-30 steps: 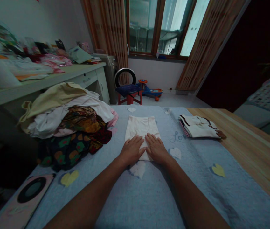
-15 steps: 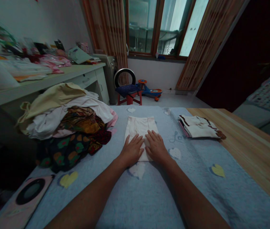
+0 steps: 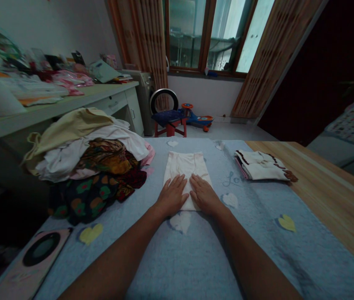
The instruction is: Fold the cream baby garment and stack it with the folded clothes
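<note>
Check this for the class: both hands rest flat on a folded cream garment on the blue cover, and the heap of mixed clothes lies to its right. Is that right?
No: the heap of mixed clothes lies left of the folded cream garment, as the head view shows. The left hand and right hand do rest flat on it.

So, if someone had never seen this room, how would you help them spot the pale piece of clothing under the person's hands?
Start at the blue cover with heart patches, below the window. Midway along it, between the heaped clothes and a small folded bundle, lies a flat cream garment. It's the only piece with a left hand and right hand pressed on it.
</note>
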Demonstrator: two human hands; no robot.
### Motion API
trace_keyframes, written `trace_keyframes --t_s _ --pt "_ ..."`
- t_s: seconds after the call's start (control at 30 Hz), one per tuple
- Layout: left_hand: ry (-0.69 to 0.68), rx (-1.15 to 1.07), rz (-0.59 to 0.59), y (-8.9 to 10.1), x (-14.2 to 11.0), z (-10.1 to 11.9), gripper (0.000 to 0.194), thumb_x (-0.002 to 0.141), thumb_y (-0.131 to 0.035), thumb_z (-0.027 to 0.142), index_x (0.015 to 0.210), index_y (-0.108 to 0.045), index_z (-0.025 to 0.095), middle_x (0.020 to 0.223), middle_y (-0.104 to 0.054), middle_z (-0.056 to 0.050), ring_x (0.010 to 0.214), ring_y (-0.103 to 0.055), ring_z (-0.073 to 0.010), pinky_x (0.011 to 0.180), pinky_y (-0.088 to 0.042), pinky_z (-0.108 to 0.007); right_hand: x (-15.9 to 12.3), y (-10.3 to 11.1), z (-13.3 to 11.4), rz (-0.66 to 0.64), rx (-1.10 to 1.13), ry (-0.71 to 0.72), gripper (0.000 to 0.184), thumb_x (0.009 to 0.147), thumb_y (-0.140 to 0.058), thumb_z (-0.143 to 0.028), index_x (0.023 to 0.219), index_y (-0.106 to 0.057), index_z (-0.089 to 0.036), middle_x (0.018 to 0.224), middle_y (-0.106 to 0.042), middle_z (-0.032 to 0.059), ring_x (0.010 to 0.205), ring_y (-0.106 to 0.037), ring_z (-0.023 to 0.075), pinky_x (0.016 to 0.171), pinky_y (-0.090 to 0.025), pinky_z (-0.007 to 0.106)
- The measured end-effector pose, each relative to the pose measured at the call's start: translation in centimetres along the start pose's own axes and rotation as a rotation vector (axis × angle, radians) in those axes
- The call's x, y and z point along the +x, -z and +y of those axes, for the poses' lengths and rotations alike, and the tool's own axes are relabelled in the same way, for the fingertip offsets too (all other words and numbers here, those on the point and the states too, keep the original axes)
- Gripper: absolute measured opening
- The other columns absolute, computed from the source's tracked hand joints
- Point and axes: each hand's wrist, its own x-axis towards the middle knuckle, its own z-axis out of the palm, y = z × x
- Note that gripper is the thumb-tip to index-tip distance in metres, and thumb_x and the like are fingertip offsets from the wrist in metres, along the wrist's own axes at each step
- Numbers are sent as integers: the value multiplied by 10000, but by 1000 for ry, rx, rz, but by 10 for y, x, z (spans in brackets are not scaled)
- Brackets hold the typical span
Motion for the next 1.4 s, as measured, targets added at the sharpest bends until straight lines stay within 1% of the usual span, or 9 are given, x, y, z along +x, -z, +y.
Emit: trace_keyframes --t_s 0.17,0.5,0.83,0.93,1.03,1.13,1.27,1.33,1.4 --pt "10 -9 -3 1 -1 -2 564 978 -374 412 1490 -337 179 1585 -288 -85 1476 -215 -242 1185 -215 -486 -1 3 -2 -50 -30 -24 603 954 -402 -296 1513 -300 -92 1596 -213 138 1472 -207 260 1181 -208 441" --pt "22 0 15 0 -2 -2 546 978 -377 410 1486 -346 210 1584 -299 -67 1477 -213 -237 1185 -212 -493 0 -1 -3 -77 -98 -87 619 956 -356 -366 1527 -276 -140 1617 -144 84 1482 -159 281 1177 -172 503" --pt "9 3 45 -3 -3 -4 538 979 -379 413 1481 -355 220 1583 -300 -79 1469 -235 -244 1178 -221 -497 -2 1 4 -62 -46 -51 620 978 -326 -413 1526 -275 -127 1607 -184 108 1484 -158 261 1186 -174 482" --pt "3 -7 38 -2 -3 -5 539 977 -381 409 1482 -350 223 1583 -300 -79 1468 -237 -248 1173 -228 -500 -3 -2 9 -23 2 -39 599 981 -309 -379 1513 -297 -104 1588 -243 137 1473 -209 247 1180 -212 467" --pt "8 -11 32 -1 -4 -4 540 974 -387 412 1482 -345 235 1583 -302 -74 1466 -242 -244 1174 -224 -496 -2 -8 16 64 48 -34 575 979 -310 -350 1483 -345 -75 1547 -330 177 1441 -299 242 1163 -268 451" --pt "14 -4 41 -1 -4 -3 535 973 -390 409 1479 -347 244 1580 -311 -68 1465 -244 -238 1176 -218 -490 0 -6 18 193 71 -65 537 966 -345 -315 1429 -422 -56 1489 -423 198 1389 -386 256 1142 -313 441" --pt "13 1 52 -3 -3 -3 535 970 -393 411 1476 -357 239 1580 -311 -64 1468 -235 -245 1174 -221 -496 1 7 9 388 46 -66 445 923 -422 -242 1323 -542 -89 1429 -493 177 1340 -423 272 1143 -305 455" --pt "14 1 52 -3 -3 -3 537 971 -390 412 1476 -357 234 1580 -310 -66 1467 -236 -246 1172 -222 -501 1 10 2 399 57 -2 425 915 -430 -221 1304 -557 -107 1424 -501 160 1333 -429 256 1140 -317 443" --pt "15 1 52 -3 -3 -3 538 975 -382 414 1478 -354 225 1581 -307 -71 1466 -239 -245 1171 -224 -503 1 7 -3 340 72 61 442 920 -429 -219 1333 -532 -99 1456 -470 159 1360 -405 244 1141 -324 425"
